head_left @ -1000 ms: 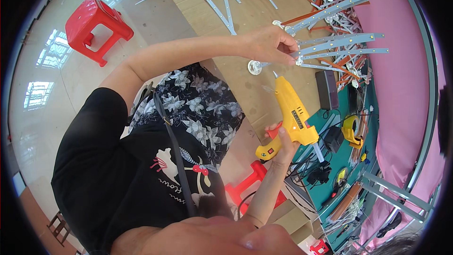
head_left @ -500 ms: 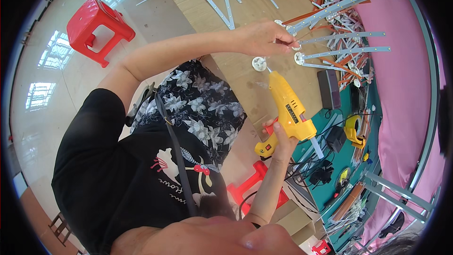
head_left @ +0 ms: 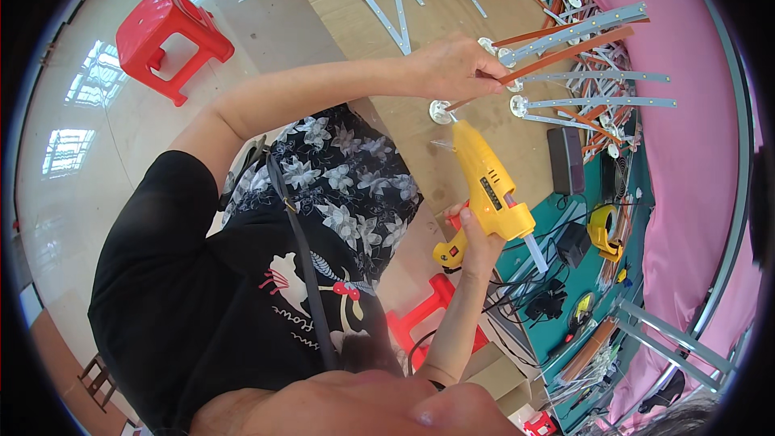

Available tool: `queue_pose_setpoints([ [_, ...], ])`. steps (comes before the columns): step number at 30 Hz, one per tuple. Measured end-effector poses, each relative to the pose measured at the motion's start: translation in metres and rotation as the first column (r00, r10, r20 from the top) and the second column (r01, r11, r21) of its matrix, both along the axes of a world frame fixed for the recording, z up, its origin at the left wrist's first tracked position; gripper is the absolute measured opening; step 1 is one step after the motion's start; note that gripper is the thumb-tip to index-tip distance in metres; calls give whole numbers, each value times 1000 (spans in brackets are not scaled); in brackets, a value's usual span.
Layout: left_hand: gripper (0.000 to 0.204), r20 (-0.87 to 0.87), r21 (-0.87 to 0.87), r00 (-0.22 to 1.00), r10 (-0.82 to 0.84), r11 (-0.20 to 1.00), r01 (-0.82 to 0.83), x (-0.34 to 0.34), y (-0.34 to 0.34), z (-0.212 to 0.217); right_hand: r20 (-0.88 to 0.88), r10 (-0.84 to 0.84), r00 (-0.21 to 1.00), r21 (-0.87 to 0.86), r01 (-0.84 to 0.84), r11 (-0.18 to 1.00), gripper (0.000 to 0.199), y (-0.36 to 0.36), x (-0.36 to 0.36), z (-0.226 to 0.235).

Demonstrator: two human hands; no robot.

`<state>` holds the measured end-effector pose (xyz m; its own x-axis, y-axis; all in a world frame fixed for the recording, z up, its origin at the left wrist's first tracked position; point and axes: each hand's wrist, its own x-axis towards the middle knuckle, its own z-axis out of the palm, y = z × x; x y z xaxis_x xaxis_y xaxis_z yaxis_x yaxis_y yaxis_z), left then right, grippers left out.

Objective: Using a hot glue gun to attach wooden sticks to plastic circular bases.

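My left hand (head_left: 456,69) is closed in a pinch around a long brown strip (head_left: 573,54). The lower end of this strip meets a white round disc (head_left: 440,112) on the cardboard. My right hand (head_left: 482,244) grips a yellow hot glue gun (head_left: 483,173) by its handle, near the red trigger. The gun's nozzle is at the disc, close to the strip's foot; whether it touches cannot be seen. A clear glue stick (head_left: 535,253) sticks out of the gun's back. Just beyond my left hand are grey dotted strips (head_left: 573,36) on white discs.
Brown cardboard (head_left: 379,73) covers part of the green table (head_left: 517,262). More strips on discs stand at the far side, beside a pile of loose strips (head_left: 597,64). A dark box-shaped device (head_left: 565,161), yellow tape (head_left: 604,232) and cables lie to the right. A red stool (head_left: 165,40) stands left.
The brown strip in my left hand now shows, slanting from the disc up to the right. The glue gun has shifted slightly left, its nozzle staying by the disc.
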<state>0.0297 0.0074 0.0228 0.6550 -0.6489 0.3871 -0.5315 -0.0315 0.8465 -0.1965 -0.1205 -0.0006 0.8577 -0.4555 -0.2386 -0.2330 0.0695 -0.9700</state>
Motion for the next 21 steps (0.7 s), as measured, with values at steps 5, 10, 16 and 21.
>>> queue_pose_setpoints([
  [5, 14, -59, 5, 998, -1, 1000, 2, -1, 1, -1, -5, -7, 1000, -17, 6, 1000, 24, 0, 2, -3],
  [10, 20, -15, 80, 999, -32, 996, 33, 0, 2, 7, 3, 12, 1000, -31, -12, 999, 23, -1, 4, 1],
  [16, 20, -54, 65, 998, -27, 997, 30, 0, 0, 4, 12, 26, 1000, -27, -26, 999, 23, -3, 8, -1],
  [21, 19, -47, 54, 999, -20, 998, 22, -1, 3, 3, 12, 36, 999, -26, -36, 999, 22, 0, 8, 1],
])
